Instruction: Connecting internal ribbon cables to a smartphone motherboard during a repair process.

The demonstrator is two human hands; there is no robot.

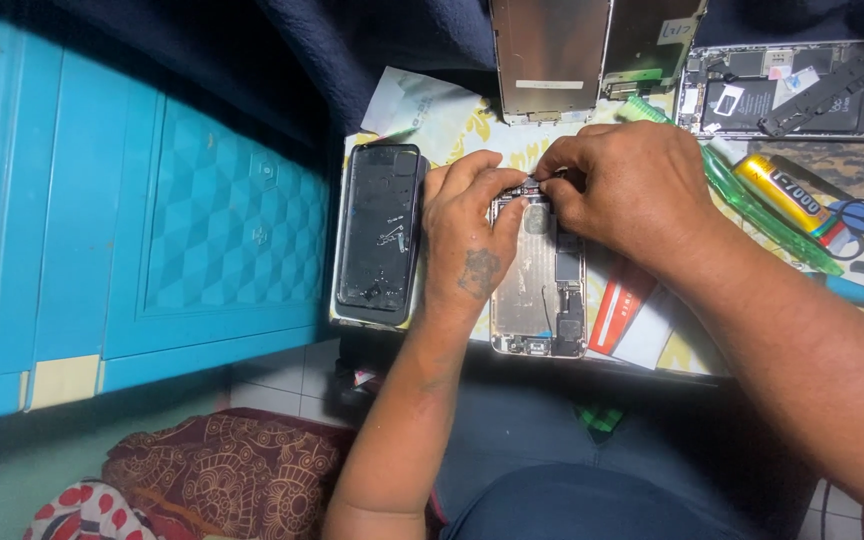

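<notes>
Opened phone chassis (537,290), silver, back shell with its boards and cables laid bare; lies flat on the tabletop (687,350) close to the near edge, long axis running away from the person.

Fingers: those of the right hand (627,190) are pinched together at the far end of the chassis on something too small to make out, perhaps a tool or a part. Fingers (472,185) of the left hand (467,235) are curled and pressed on the far left corner of the chassis, palm resting along its left rim, steadying it. Neither hand lifts it.

Handling, judged: light, stiff in the frame, fragile inside; thin ribbon cables and small connectors would tear or bend under a careless touch. Smooth metal likely slips on the patterned cover. Best held by the outer side rims, never by the inner parts.

Left of the chassis: black phone frame (380,232), just beside it, lying at the tabletop's left edge. Beyond that edge, a drop to the floor and a turquoise cabinet (152,200).

Right of the chassis: red and white card (620,305), green-handled tool (767,215), yellow glue tube (782,195), blue-handled scissors (857,215).

Beyond the chassis: two metal screen plates (592,50) and a second opened phone (797,90).

Open room: scant. A narrow strip toward the near edge; crowded on every other side.
</notes>
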